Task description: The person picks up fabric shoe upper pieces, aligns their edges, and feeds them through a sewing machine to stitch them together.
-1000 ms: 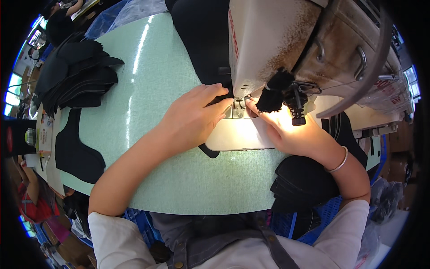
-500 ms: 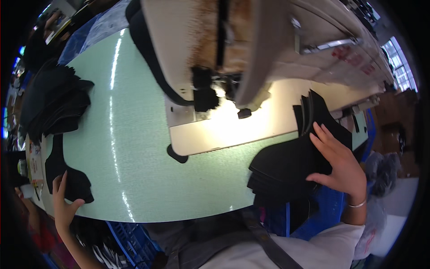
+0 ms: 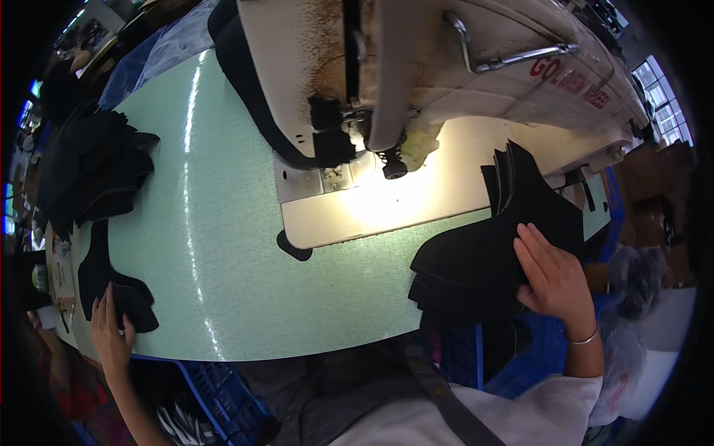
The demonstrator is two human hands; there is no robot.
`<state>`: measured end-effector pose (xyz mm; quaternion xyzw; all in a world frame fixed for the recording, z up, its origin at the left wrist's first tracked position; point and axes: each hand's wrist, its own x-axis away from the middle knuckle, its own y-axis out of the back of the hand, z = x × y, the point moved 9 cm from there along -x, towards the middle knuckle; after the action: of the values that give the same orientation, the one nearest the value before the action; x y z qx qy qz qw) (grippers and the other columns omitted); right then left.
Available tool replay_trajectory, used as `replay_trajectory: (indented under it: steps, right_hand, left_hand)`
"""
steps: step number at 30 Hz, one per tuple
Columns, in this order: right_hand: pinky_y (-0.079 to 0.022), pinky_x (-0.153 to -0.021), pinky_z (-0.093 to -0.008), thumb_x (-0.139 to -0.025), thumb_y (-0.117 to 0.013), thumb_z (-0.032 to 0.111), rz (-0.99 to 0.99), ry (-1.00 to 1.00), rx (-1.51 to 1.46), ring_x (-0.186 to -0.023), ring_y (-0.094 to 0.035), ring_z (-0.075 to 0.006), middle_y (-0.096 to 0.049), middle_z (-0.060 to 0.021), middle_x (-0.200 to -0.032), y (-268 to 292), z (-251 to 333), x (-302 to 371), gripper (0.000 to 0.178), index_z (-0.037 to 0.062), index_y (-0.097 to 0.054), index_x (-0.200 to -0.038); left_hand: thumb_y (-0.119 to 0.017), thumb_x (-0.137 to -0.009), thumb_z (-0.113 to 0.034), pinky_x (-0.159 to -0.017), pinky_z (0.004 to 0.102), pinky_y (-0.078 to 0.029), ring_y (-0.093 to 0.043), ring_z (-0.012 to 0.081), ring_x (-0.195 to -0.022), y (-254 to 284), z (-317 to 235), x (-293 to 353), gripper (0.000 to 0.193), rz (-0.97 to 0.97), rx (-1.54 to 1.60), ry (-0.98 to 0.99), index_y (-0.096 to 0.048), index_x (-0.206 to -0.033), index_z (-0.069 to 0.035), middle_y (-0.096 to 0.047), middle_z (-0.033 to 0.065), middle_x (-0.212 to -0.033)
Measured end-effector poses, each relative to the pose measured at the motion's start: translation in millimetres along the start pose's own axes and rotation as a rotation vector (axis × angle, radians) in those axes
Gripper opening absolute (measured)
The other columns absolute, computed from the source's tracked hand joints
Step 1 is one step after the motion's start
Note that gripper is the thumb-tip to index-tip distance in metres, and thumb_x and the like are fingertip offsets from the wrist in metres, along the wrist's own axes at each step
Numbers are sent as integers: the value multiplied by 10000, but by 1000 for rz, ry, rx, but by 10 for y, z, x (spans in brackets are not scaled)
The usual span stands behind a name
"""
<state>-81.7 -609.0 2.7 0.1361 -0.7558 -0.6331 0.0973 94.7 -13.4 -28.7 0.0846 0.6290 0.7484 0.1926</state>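
At the table's left edge my left hand (image 3: 112,333) rests with fingers stretched over the lower end of a curved black fabric piece (image 3: 102,262). Its thumb lies beside the fingers. On the right, my right hand (image 3: 554,276) lies flat on a fanned stack of black fabric pieces (image 3: 476,253), fingers straight and close together. The stack's top piece reaches up beside the sewing machine (image 3: 416,67), its layered edges showing at the left. No fabric shows under the machine's needle area, which is lit brightly.
A taller pile of black pieces (image 3: 97,167) stands on the far left of the pale green table (image 3: 238,297). A small black flap (image 3: 294,247) pokes out from under the machine bed's corner. Blue crates (image 3: 216,390) sit below the table's front edge.
My right hand has slid a little toward me over the stack, its fingers drawing together. The left hand's fingers and thumb have come closer to each other. The view has shifted slightly.
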Motion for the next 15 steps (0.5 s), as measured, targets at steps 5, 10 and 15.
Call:
replay_trajectory:
  steps: [5,10,15]
  right_hand:
    - [-511,-967,-409,-663,-694,75,-44,-147,-312,-1243,-576,-381,-513,-219,-1428,19,-351,9,605,-16,-603,-1255]
    - [-290,-1169,-423,-632,-564,-92,35,-391,-492,-1437,-349,-363,-398,-202,-1529,-122,-536,-155,752,59,-560,-1368]
    - [-344,-1139,-425,-742,-450,-95,-73,-447,-272,-1351,-466,-384,-479,-203,-1467,473,-495,-178,700,36,-488,-1428]
  left_hand:
    - [-542,-710,78,-1088,458,-401,-565,388,-1214,48,195,-84,700,50,214,105,-512,-1398,-48,-575,224,-1320]
    - [-528,-653,76,-1074,347,-395,-533,295,-1262,100,465,29,656,137,696,208,-588,-1303,4,-586,170,-1283]
    - [-573,-670,16,-1064,349,-391,-550,283,-1218,-32,461,-190,544,129,762,114,-652,-1208,18,-597,149,-1264]
